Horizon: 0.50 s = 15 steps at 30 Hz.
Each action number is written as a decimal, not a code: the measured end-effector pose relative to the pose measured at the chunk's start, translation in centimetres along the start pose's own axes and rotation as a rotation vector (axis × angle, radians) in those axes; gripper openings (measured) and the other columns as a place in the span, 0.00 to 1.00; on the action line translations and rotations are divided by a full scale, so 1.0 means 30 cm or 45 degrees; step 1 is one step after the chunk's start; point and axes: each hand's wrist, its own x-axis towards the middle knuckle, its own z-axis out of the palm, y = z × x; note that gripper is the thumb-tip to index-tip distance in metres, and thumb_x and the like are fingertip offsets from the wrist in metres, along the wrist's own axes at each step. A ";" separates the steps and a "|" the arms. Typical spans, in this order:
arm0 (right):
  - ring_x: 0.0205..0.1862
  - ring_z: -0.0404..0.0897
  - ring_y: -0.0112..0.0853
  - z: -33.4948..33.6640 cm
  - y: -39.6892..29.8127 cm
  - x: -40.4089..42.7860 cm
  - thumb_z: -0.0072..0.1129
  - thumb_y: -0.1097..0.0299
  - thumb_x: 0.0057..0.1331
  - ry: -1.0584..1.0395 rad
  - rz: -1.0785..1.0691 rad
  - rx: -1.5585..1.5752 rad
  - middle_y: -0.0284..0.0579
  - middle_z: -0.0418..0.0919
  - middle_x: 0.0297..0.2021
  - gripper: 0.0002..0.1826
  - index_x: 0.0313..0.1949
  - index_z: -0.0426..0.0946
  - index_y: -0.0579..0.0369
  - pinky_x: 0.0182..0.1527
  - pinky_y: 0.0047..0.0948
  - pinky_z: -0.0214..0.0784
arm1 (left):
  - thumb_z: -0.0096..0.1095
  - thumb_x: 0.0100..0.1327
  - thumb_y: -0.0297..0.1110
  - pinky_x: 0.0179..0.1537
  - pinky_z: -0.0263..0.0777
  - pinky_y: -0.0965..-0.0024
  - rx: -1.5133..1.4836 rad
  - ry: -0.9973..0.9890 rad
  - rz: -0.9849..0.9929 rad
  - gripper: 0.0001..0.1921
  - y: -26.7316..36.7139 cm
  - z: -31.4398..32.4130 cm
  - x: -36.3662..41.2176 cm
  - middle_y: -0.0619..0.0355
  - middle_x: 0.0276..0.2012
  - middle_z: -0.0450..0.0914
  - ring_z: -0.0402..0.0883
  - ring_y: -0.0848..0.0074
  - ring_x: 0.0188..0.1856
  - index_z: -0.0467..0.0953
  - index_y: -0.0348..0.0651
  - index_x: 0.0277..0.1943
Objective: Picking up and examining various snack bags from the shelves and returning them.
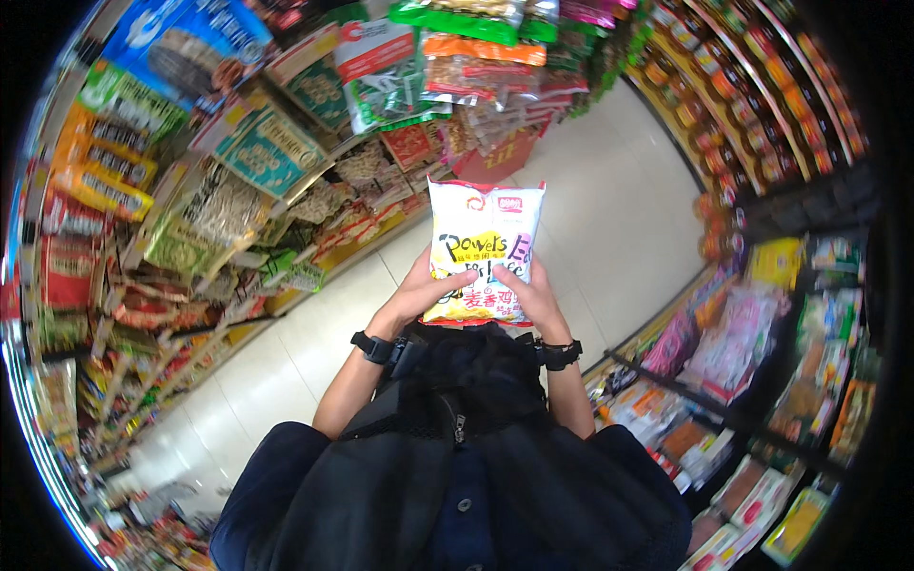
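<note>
Between my two hands is a white and yellow snack bag [485, 221] with red edges and printed writing, its front facing up toward me. My left hand [426, 289] grips its left side, thumb lying across the lower front. On the opposite side my right hand [534, 292] holds the bag the same way, its thumb also on the front. The fingers of both hands are hidden behind the bag. A black strap [373, 347] circles my left wrist and another black strap [560, 355] my right.
Shelves of packaged dried foods [271, 150] run along the left. Hanging bags [478, 64] stand ahead, near a red box [500, 153]. Rows of jars [721, 93] fill shelves at the upper right. More packaged goods [735, 342] lie at right. Pale floor tiles [607, 178] stretch between the shelves.
</note>
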 end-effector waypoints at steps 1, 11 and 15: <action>0.49 0.76 0.29 0.004 -0.002 0.009 0.63 0.68 0.61 -0.066 0.026 -0.010 0.46 0.76 0.49 0.28 0.58 0.64 0.64 0.51 0.28 0.70 | 0.69 0.57 0.28 0.56 0.71 0.66 -0.020 0.067 0.016 0.33 -0.002 0.002 -0.032 0.50 0.55 0.74 0.75 0.71 0.55 0.58 0.34 0.62; 0.46 0.77 0.28 0.163 0.017 0.047 0.64 0.69 0.60 -0.673 0.276 -0.160 0.44 0.77 0.47 0.28 0.57 0.64 0.63 0.49 0.27 0.71 | 0.67 0.58 0.28 0.54 0.72 0.67 -0.266 0.601 0.158 0.31 -0.094 0.002 -0.333 0.50 0.54 0.75 0.75 0.71 0.54 0.59 0.34 0.61; 0.47 0.77 0.28 0.238 0.077 -0.001 0.65 0.68 0.60 -0.716 0.167 -0.183 0.45 0.77 0.47 0.28 0.57 0.64 0.63 0.49 0.28 0.71 | 0.67 0.59 0.31 0.57 0.69 0.67 -0.268 0.656 0.229 0.32 -0.145 -0.032 -0.427 0.51 0.56 0.74 0.75 0.71 0.55 0.60 0.35 0.63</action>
